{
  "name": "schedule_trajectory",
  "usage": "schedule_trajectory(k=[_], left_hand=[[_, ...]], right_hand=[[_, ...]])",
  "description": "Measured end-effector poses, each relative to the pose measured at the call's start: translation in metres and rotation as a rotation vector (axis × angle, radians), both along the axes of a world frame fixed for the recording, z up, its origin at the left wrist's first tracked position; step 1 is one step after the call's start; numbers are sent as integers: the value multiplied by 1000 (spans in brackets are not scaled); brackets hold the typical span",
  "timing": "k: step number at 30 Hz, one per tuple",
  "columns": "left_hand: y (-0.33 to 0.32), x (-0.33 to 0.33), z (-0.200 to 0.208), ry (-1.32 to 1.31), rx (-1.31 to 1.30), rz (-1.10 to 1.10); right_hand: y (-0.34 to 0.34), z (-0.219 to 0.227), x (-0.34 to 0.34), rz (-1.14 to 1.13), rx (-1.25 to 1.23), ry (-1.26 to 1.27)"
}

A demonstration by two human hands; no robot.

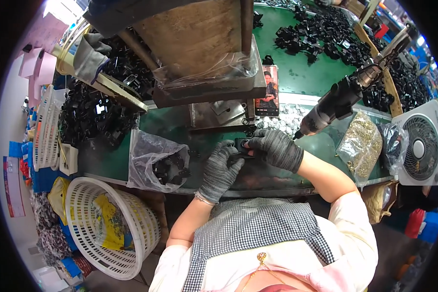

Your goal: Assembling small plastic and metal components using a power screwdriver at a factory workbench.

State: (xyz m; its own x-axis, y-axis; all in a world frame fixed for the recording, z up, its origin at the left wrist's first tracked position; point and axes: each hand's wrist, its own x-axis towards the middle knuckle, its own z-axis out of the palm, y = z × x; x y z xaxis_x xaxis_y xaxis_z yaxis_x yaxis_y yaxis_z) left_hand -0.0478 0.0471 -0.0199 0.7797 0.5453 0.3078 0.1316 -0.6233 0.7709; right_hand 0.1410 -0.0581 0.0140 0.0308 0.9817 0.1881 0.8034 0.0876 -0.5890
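Note:
Both my hands wear dark grey knit gloves and meet over the green worktable [204,179] near its front edge. Between them is a small black plastic part [242,145]. My left hand [220,170] closes on its left side, thumb and fingers bent around it. From the other side, my right hand [276,148] pinches the same part, its fingertips on top. The details of the part are partly hidden by the fingers. To the right of my right hand hangs a black electric screwdriver [333,107], its tip pointing down left, apart from the glove.
Ahead stands a press-like metal fixture [209,90], with a phone [266,92] and scattered silver discs [289,114] beside it. Black parts [102,114] heap up left. A plastic bag [155,158], a bag of brass-coloured screws [361,141], a fan [417,146] and a white basket [131,214] surround me.

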Motion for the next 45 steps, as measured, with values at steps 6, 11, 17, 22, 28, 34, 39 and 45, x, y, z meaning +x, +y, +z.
schedule_trajectory(k=[6,11,17,22,28,34,39,45], left_hand=[[11,3,5,-20,-220,-37],[36,20,25,-35,-204,140],[67,61,23,-190,-158,197],[89,68,-1,-133,54,259],[89,68,-2,-68,178,303],[84,73,-6,-84,254,401],[70,66,10,-71,-48,262],[-26,57,47,106,560,-288]], right_hand=[[19,-19,7,195,479,107],[33,21,-4,66,277,-321],[42,17,-2,-86,105,-442],[22,12,8,-123,124,-410],[-33,3,35,-186,101,-356],[-108,-13,46,-290,102,-299],[-155,-35,29,-51,118,-359],[-121,-43,44,-183,239,-420]])
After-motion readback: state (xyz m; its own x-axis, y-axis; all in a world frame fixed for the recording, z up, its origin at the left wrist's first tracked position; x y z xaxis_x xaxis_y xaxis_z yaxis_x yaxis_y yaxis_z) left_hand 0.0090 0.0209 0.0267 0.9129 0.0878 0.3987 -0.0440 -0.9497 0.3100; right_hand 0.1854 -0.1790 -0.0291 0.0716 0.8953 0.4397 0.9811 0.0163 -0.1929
